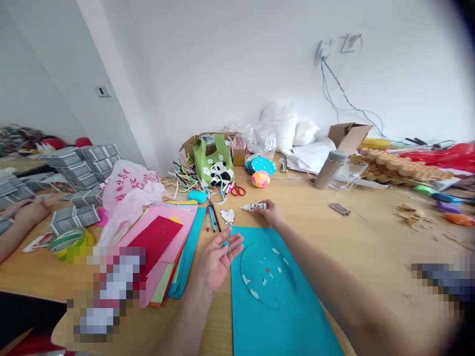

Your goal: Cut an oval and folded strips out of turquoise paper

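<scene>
My left hand [218, 259] is palm up near the blue sheet's left edge, fingers stretched out, with a small blue piece [225, 245] held at the fingers. My right hand [271, 212] is closed around the rear end of a small white glue bottle [255, 206], its narrow tip pointing left. Below lies the blue sheet [282, 324]. A clear round disc [265, 291] with pale and brown flecks rests on it. A white paper cutout [227, 216] lies just left of the bottle, beside several pens [212, 217].
Stacked coloured paper [159, 237] and a plastic bag [129, 185] lie left. Behind are red-handled scissors [238, 190], a green panda bag [214, 163] and a patterned ball [260, 179]. A steel flask [330, 170] stands right. Another person's hand [31, 212] is far left.
</scene>
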A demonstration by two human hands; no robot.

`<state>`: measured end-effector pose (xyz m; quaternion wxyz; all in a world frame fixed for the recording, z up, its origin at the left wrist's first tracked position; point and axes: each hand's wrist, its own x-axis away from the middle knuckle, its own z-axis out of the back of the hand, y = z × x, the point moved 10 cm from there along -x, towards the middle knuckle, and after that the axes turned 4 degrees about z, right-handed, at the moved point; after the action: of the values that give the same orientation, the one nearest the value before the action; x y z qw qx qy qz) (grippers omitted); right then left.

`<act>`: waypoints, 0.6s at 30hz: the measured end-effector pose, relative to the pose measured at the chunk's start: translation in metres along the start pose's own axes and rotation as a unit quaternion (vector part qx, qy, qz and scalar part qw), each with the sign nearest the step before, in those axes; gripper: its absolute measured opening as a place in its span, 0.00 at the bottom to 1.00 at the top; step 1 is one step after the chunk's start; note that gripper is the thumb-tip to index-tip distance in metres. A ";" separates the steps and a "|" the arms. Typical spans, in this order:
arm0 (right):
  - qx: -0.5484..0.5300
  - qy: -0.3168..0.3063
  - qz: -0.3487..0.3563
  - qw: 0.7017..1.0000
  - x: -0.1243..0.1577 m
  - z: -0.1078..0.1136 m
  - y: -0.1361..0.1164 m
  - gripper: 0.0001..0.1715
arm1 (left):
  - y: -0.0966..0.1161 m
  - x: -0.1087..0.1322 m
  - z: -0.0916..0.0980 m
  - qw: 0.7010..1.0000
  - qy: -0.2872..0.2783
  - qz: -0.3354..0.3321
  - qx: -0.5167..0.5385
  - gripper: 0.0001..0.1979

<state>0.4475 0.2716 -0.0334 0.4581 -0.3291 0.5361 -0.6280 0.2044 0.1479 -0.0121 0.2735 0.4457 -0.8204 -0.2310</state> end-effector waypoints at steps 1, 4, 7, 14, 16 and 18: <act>0.029 0.001 0.008 1.000 -0.005 -0.002 0.000 0.20 | 0.001 0.000 0.001 1.000 0.003 -0.005 0.003 0.23; 0.095 -0.006 0.030 0.995 -0.012 -0.006 -0.001 0.16 | 0.003 0.002 0.002 1.000 0.007 -0.013 -0.005 0.22; 0.134 -0.018 0.054 0.989 -0.010 -0.004 -0.006 0.16 | 0.004 0.005 0.001 0.999 0.009 -0.021 -0.027 0.21; 0.144 -0.038 0.114 0.982 0.032 0.031 -0.038 0.20 | 0.017 0.013 -0.003 0.988 0.044 -0.013 -0.144 0.22; 0.134 -0.059 0.122 0.982 0.050 0.041 -0.047 0.19 | 0.029 0.028 -0.001 0.979 0.062 -0.012 -0.196 0.23; 0.123 -0.088 0.124 0.981 0.069 0.050 -0.053 0.17 | 0.043 0.056 0.008 0.959 0.082 -0.018 -0.269 0.23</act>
<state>0.4560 0.1892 0.0229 0.6146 -0.2555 0.4490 -0.5961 0.1479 0.1224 0.0221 0.4458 0.3880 -0.6941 -0.4110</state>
